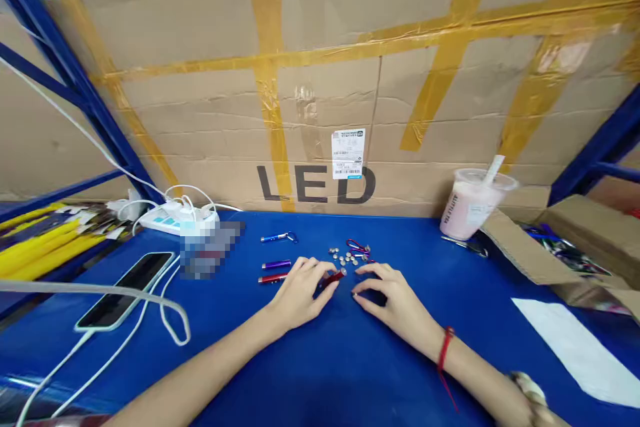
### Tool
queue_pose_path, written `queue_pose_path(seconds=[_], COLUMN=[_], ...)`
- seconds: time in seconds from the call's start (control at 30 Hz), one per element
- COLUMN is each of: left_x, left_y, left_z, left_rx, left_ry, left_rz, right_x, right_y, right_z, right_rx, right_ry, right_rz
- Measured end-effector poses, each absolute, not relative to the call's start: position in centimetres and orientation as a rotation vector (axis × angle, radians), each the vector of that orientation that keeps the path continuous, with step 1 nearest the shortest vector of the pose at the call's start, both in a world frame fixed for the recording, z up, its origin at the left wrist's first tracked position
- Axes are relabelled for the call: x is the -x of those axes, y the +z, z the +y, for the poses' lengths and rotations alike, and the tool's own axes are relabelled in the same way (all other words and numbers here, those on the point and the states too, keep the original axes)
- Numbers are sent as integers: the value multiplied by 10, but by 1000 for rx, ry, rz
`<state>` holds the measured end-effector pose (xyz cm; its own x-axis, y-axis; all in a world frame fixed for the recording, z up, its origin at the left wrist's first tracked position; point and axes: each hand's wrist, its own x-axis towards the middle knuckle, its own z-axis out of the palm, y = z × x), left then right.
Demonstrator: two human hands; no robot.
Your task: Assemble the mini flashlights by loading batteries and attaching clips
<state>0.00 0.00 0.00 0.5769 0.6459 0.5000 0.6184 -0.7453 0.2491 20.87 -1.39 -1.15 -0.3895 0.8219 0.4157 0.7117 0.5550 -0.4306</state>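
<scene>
My left hand (300, 293) is closed around a small red metal flashlight tube (336, 276), its end pointing right. Just across from it, the thumb and a finger of my right hand (395, 297) pinch together; a tiny dark spot shows at their tips, too small to name. Beyond my hands lie several small silver button cells (349, 257). Red and purple carabiner clips (359, 251) rest beside them. To the left of the cells are a blue flashlight with a clip (278, 237), a purple tube (277, 265) and another red tube (272, 278), partly behind my left hand.
A phone (125, 290) with white cables and a power strip (173, 217) lie at left. On the right stand a pink drink cup (473, 207), an open carton (530, 260) of small parts and a white paper (575, 347). A large cardboard box (210, 120) walls the back.
</scene>
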Motion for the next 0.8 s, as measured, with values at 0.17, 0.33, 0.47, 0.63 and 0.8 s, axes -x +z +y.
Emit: queue_pose_path(seconds=[0.17,0.33,0.47,0.63,0.8], left_x=[-2,-2,-2,-2,-2], left_y=[3,6,8,7,5], left_z=[1,-3,-6,-5,-5], left_rx=[-2761,-2785,-2791,-2802,-2823], left_ry=[802,750,783,771,792], left_rz=[1034,944,924,923,922], right_x=[-207,-206,-204,-202,-201], right_y=[-8,-2,3,5,2], right_z=[-18,-21,-26,-31,-31], right_rx=[1141,962,890,862,834], right_ry=[154,100,64,62,102], right_rz=[-2123,-1939,-1861,-1839,-1893])
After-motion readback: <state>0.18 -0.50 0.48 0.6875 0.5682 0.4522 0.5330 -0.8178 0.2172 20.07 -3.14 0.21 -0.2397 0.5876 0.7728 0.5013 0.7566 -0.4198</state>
